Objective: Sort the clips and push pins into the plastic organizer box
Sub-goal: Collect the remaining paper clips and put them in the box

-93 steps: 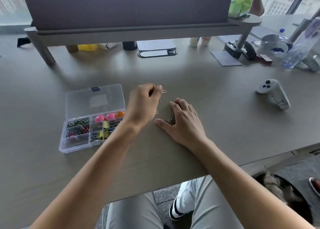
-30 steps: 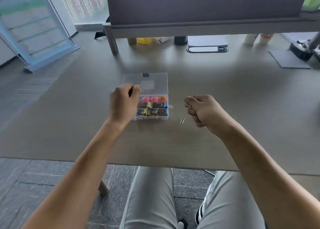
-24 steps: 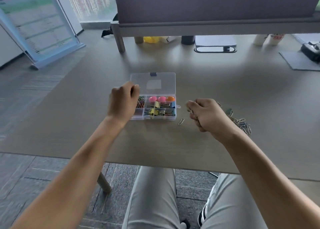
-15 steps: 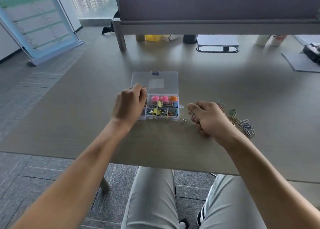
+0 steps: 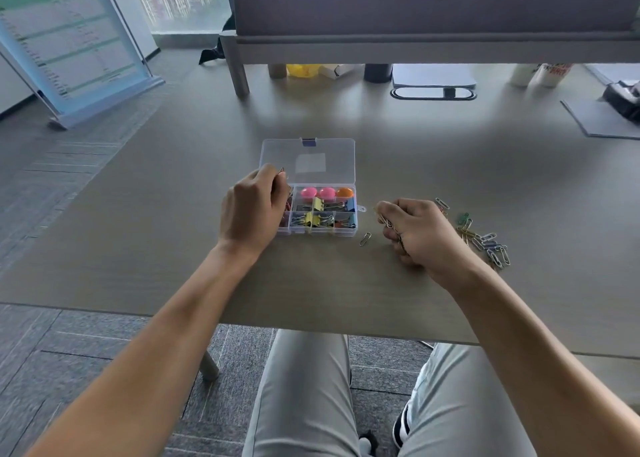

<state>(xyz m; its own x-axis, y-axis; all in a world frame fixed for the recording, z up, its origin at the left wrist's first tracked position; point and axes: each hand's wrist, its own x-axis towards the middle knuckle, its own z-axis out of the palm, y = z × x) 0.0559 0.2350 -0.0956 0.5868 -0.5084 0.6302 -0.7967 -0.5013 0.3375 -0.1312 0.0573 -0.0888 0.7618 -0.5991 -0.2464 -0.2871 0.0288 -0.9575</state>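
Organizer box [image 5: 320, 229] sits on the desk [image 5: 450, 165], clear lid [image 5: 308, 160] folded open and lying flat on the far side. Right-hand compartments visible: round pink and orange push pins [image 5: 327, 192] in the far row, yellow binder clips [image 5: 313, 218] nearer.

Left hand [image 5: 254, 210] hovers over the box's left end. Its fingers are curled and pinch a small clip [image 5: 282, 171] at the far-left corner, where lid meets tray. The compartment it most likely goes to lies directly under and slightly nearer than the fingers, so judged drop is short and downward.

Right hand [image 5: 419, 233] rests on the desk just right of the box, fingers curled round a bunch of paper clips [image 5: 389, 222]. One stray clip [image 5: 365, 239] lies between this hand and the box, long axis tilted, running near-left to far-right. Loose pile of paper clips [image 5: 485, 240] is beyond the right hand, further right; the right hand is plainly the nearer one to it.

Hidden: the left compartments are covered by the left hand; only a sliver of red contents shows. Clip count in the right fist cannot be told. Colour of the pinched clip is uncertain.
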